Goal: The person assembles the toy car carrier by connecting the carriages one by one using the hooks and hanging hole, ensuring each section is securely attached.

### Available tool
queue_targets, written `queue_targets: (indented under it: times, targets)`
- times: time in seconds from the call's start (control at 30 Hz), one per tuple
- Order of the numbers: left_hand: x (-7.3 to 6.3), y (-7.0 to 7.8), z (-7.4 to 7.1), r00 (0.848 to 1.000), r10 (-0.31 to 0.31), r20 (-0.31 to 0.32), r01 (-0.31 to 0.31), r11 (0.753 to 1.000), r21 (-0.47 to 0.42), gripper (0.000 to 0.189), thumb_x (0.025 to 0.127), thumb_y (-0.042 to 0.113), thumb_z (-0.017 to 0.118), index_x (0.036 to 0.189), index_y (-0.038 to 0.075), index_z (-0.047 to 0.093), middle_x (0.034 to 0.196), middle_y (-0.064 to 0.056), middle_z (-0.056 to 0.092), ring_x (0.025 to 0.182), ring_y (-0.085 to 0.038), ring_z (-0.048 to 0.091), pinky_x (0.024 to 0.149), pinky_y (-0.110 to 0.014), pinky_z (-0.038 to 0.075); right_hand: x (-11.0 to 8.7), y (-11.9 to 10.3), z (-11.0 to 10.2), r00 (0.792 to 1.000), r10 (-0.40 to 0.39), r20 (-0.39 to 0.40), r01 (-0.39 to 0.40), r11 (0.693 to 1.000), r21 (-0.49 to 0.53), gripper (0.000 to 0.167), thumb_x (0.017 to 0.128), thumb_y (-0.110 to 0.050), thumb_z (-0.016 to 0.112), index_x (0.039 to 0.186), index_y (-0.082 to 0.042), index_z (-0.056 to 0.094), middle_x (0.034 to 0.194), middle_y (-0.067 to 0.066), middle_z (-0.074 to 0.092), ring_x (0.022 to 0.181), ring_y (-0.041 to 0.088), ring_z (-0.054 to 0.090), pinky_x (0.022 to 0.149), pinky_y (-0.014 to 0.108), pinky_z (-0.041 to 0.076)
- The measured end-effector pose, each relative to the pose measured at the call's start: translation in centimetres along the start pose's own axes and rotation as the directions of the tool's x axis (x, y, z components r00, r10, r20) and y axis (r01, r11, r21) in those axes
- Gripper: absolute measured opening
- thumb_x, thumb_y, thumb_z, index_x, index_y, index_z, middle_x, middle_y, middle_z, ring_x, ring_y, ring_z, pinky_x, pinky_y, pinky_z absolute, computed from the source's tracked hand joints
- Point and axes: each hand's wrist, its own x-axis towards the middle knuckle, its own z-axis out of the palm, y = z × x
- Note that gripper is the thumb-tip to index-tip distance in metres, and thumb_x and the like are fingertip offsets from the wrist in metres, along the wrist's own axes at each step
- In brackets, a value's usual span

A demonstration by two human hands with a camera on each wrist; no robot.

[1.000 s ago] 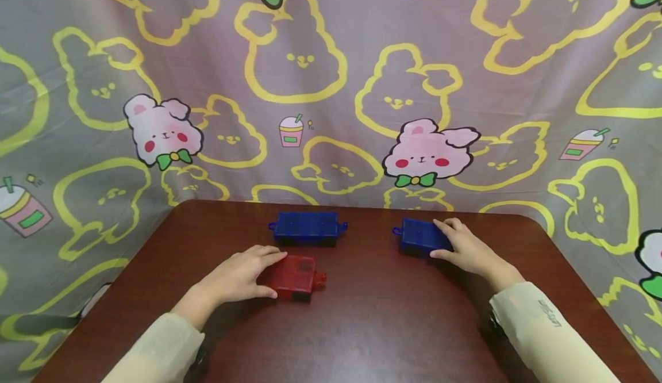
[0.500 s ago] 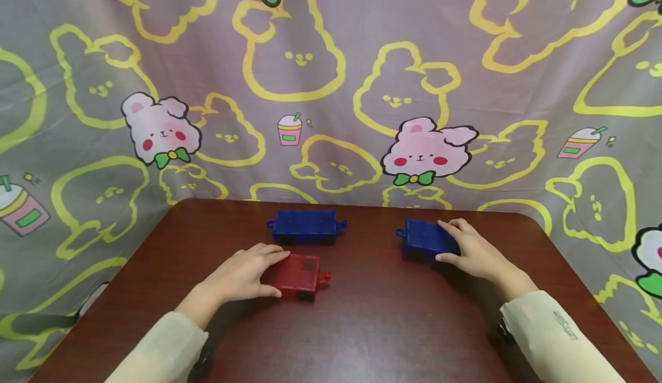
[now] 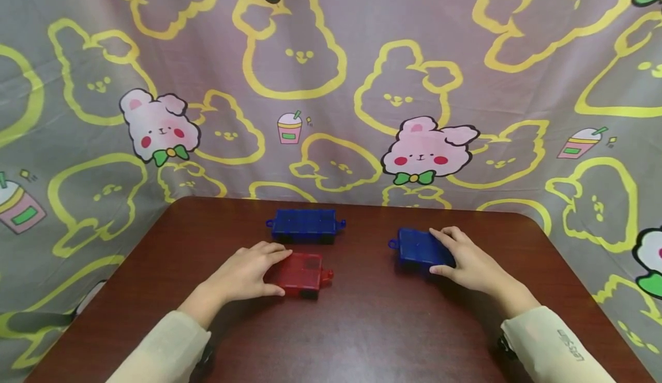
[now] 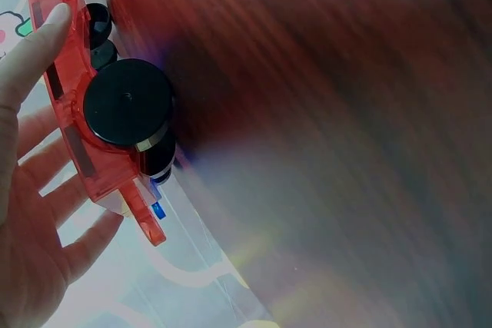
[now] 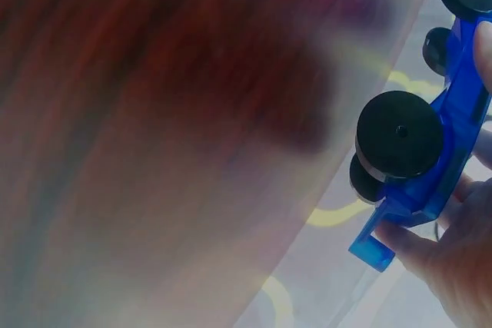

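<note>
My left hand grips a translucent red toy train car in the middle left of the table, thumb on its near side and fingers on the far side. Black wheels show under it in the left wrist view, with a coupling tab at its end. On the right, my right hand holds a translucent blue toy train car, slightly tilted. Its hook loop points left; black wheels show in the right wrist view. A second blue car stands behind the red one, untouched.
The dark wooden table has rounded far corners. A patterned curtain hangs right behind its far edge and along both sides. The standing blue car lies between the hands, toward the back.
The right hand has brought its blue car right, then back left and nearer to me, turning it a little. The left hand with the red car has shifted slightly right.
</note>
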Motion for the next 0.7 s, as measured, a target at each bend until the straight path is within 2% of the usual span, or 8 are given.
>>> queue_targets:
  times: [0.33, 0.7]
  targets:
    - [0.4, 0.6, 0.1, 1.0, -0.003, -0.001, 0.003, 1.0, 0.008, 0.078, 0.074, 0.053, 0.082, 0.137, 0.012, 0.06, 0.137, -0.007, 0.06, 0.124, -0.026, 0.056, 0.088, -0.054, 0.052, 0.2, -2.2, 0.8, 0.999, -0.044, -0.003, 0.044, 0.999, -0.023, 0.082, 0.082, -0.036, 0.08, 0.15, -0.009, 0.043, 0.133, 0.016, 0.048, 0.116, 0.032, 0.055, 0.094, 0.051, 0.052]
    - [0.8, 1.2, 0.2, 1.0, -0.006, 0.007, 0.006, 1.0, 0.002, 0.078, 0.075, 0.053, 0.082, 0.138, 0.013, 0.06, 0.137, -0.007, 0.06, 0.125, -0.026, 0.056, 0.087, -0.055, 0.051, 0.4, -4.1, 1.3, 0.997, -0.079, -0.007, 0.079, 0.997, -0.011, 0.083, 0.081, -0.039, 0.08, 0.15, -0.009, 0.044, 0.133, 0.014, 0.049, 0.117, 0.029, 0.055, 0.093, 0.048, 0.053]
